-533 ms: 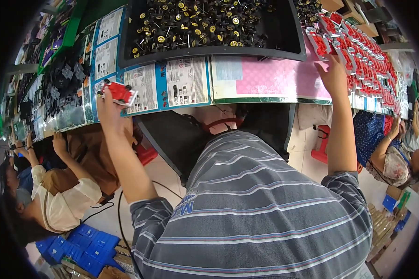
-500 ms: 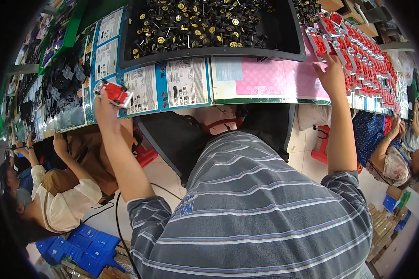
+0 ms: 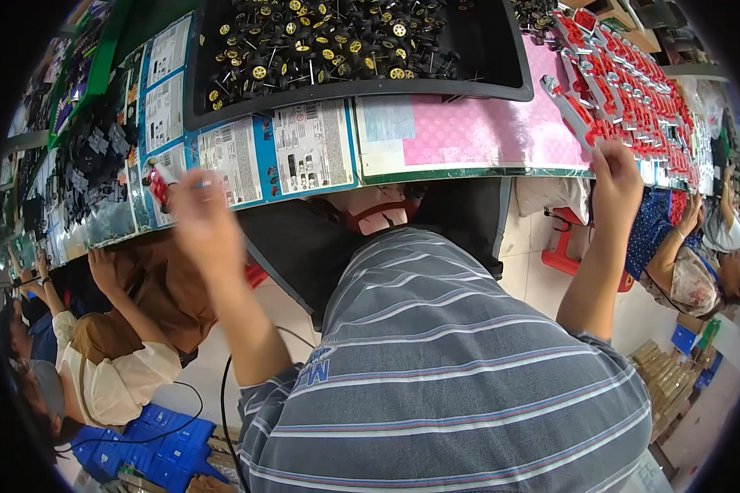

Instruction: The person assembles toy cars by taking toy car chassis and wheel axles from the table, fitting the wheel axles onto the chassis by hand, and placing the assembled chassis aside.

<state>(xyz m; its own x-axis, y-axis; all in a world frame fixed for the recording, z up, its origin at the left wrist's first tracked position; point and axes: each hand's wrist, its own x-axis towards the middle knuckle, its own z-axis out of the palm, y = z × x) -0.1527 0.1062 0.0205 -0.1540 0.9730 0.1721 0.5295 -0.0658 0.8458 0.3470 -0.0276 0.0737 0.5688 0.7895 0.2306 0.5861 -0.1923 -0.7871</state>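
My left hand [image 3: 201,209] is smeared by motion above the table's front edge; its fingers cannot be made out. Just left of it, a red-and-white toy car [image 3: 159,186] rests on the table, apart from the hand. On the right, my right hand [image 3: 618,177] has its thumb and fingers closed at the near end of a red-and-white toy car body [image 3: 582,123]. Many similar red-and-white car bodies [image 3: 633,99] lie in rows beyond that hand. A black tray [image 3: 362,89] of small black wheels with yellow hubs on metal axles [image 3: 329,53] stands in front of me.
Printed card sheets [image 3: 312,148] and a pink sheet [image 3: 477,140] cover the table. Black plastic parts [image 3: 99,156] are heaped at the left, near a green-edged bin [image 3: 94,82]. Co-workers sit on both sides, one in a cream top [image 3: 131,370]. Blue bins [image 3: 160,444] are on the floor.
My left hand has let go of the toy car onto the table and moved right. My right hand has drawn nearer, closing on a car body. The view has shifted slightly.
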